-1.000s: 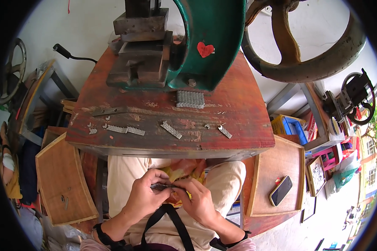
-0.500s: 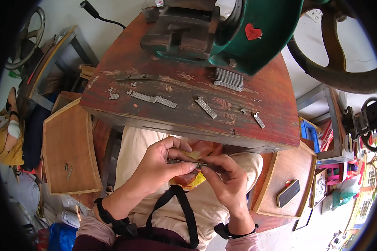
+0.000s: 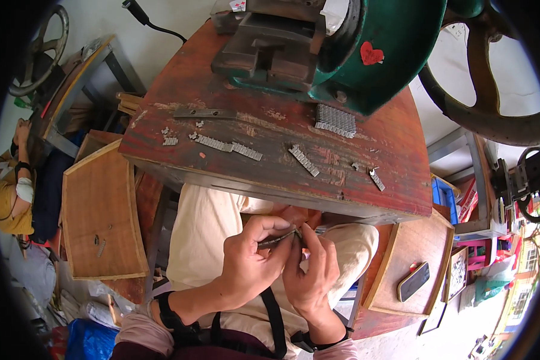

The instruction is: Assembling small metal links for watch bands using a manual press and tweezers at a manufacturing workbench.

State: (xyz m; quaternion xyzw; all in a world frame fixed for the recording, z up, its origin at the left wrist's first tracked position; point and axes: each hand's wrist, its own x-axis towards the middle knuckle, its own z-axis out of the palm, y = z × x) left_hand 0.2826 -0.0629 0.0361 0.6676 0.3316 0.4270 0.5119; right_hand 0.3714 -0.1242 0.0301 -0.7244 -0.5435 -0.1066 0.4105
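Note:
Over my lap, in front of the bench edge, my left hand [image 3: 252, 249] is closed round a narrow metal link strip [image 3: 274, 241], like a piece of watch band. My right hand [image 3: 312, 270] pinches at the strip's far end, its fingertips meeting those of the left. The fingers hide most of the strip. On the worn red-brown bench [image 3: 270, 174] lie similar link strips: a long one [image 3: 213, 143], a slanted one [image 3: 304, 161] and a short one [image 3: 377, 179]. A stack of link strips [image 3: 336, 122] sits below the green machine [image 3: 396, 72].
A flat metal bar [image 3: 205, 113] and small loose links [image 3: 170, 141] lie on the bench. Wooden trays flank me: the left tray [image 3: 102, 210] holds small metal bits, the right tray [image 3: 378, 294] a phone [image 3: 413, 281]. A large handwheel [image 3: 486, 78] stands right. Another person's arm [image 3: 22, 174] shows far left.
My hands have turned so the strip tilts up to the right, and the fingertips have drawn closer together. The view has shifted slightly. The other person's arm at far left has moved.

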